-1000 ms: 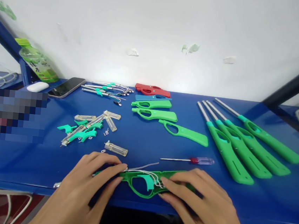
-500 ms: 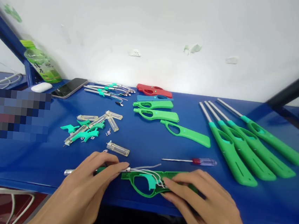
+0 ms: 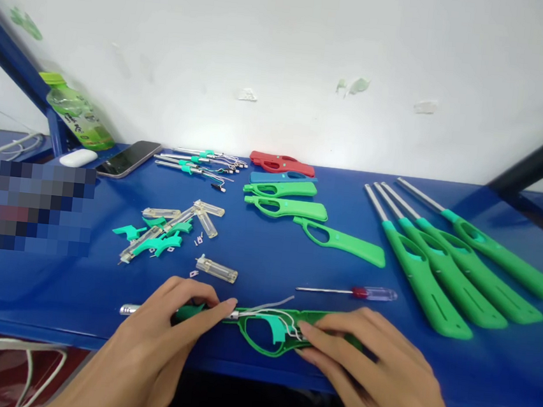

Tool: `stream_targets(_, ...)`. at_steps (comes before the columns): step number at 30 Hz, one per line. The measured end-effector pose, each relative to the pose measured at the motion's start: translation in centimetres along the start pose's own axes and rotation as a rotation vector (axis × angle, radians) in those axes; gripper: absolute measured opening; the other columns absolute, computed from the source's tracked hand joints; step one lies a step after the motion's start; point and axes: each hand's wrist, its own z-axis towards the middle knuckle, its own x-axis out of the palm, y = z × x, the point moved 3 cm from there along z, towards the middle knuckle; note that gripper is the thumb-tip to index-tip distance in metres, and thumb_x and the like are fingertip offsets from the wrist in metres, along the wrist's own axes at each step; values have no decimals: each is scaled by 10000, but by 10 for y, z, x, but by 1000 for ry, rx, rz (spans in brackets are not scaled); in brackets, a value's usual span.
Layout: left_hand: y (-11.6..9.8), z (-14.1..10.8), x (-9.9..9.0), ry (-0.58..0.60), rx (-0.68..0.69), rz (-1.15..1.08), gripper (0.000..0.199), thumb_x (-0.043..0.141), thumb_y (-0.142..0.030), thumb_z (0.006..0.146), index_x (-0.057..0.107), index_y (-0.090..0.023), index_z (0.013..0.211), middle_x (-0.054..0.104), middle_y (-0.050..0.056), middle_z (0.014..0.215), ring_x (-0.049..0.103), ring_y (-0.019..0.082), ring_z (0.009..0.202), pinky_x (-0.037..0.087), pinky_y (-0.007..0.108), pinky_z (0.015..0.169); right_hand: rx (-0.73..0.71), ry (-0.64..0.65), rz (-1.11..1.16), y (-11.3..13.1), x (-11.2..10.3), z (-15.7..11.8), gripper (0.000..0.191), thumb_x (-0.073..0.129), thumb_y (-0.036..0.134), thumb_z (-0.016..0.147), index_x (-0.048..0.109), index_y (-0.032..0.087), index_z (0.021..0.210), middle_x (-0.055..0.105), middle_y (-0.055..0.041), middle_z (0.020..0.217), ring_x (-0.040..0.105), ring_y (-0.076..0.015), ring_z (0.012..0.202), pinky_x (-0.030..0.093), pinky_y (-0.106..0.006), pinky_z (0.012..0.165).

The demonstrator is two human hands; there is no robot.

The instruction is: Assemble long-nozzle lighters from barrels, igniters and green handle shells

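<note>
At the table's front edge lies an open green lighter half-shell, its inside facing up. My right hand grips its handle end, thumb and fingertips pressed in near the wires. My left hand is closed around the metal lighter tube at the shell's narrow end; the tip sticks out to the left. White wires and a thin clear hose run from the tube into the shell. A teal trigger sits by the finger loop. What lies under my right fingers is hidden.
Clear fuel tanks and teal triggers lie left of centre, wired tubes behind them. Loose shells lie mid-table. A screwdriver and several assembled lighters are at right. A phone and bottle stand back left.
My left hand has pressed the tube's inner end lower, onto the narrow end of the shell. My right hand keeps its grip, and the view has shifted slightly.
</note>
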Motion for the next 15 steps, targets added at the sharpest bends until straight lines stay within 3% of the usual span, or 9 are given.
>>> stream_targets(6,-2,6,-2,-30,41,-31,616,383,37,983,672,-328,1387,695,10,1163,690,98,973,567,162,929,-18,-5,9,0,-1,2,195,611,229,1124,775,255,1224,745,-16,1066,687,-144,822,545,-312,800)
stream_targets(11,2,-3,-1,118,16,75,852,369,104,872,560,-365,1557,703,40,1256,686,171,1111,604,259,944,-11,-10,6,2,-2,3,212,589,214,1128,787,255,1191,749,-15,1041,681,-140,798,536,-308,778)
stream_targets(15,4,-7,-1,108,36,114,866,366,104,891,522,-380,1592,691,42,1275,657,190,1151,585,279,936,10,-2,24,2,-2,2,215,593,177,1121,774,260,1201,738,-5,1046,649,-135,805,516,-306,776)
